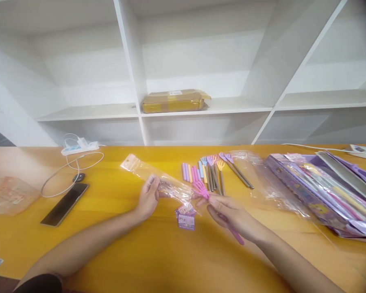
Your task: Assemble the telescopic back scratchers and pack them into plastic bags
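My left hand (149,195) is closed on a clear plastic sleeve (173,188) with a pale orange top, stretched toward the right. In my right hand (228,213) is a pink hand-shaped scratcher (201,189), its fingers at the sleeve's open end and its pink handle sticking out below my palm. Small purple cards (186,221) lie on the table just below the sleeve. Behind my hands are coloured handle tubes (190,173) in a row, and beside them several scratchers (212,173) with metal rods and coloured heads.
A purple box (317,195) of packed items stands at the right, beside loose clear bags (268,183). At the left are a phone (64,204), a mouse (78,177), a power strip (79,148) and an orange bag (10,195). A wrapped parcel (173,101) sits on the shelf.
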### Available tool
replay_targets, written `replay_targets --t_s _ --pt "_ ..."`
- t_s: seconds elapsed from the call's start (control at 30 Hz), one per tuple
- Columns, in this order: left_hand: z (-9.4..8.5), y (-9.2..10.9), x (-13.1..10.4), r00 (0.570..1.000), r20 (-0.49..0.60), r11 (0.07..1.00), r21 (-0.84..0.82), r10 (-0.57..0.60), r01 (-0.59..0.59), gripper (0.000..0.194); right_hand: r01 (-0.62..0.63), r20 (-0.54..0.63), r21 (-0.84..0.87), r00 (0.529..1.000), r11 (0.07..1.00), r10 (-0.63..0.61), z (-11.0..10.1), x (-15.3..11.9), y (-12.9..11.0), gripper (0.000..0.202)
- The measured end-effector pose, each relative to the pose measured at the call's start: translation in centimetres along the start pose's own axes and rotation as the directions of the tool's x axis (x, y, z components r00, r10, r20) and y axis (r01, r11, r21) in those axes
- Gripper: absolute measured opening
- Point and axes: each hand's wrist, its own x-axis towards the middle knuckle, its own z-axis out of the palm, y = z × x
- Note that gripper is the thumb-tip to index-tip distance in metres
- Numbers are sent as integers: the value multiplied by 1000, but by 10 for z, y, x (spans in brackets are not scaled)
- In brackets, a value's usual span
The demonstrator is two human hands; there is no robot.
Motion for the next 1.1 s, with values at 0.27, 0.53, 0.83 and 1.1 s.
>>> replay_targets --t_s 0.27,0.53,0.83,1.1 --pt "9 -24 -25 943 231 970 19 -240 242 51 23 25 -2 999 1000 -23 14 8 12 60" --pt "5 -21 -20 960 153 965 -77 -235 249 43 102 135 -249 988 963 -69 2 6 13 61" --pt "5 -18 -19 947 131 950 -71 -294 304 44 88 152 -272 987 958 -48 -1 8 11 65" --pt "11 -15 -27 932 184 946 -33 -313 324 39 117 149 -312 986 943 -73 2 9 10 59"
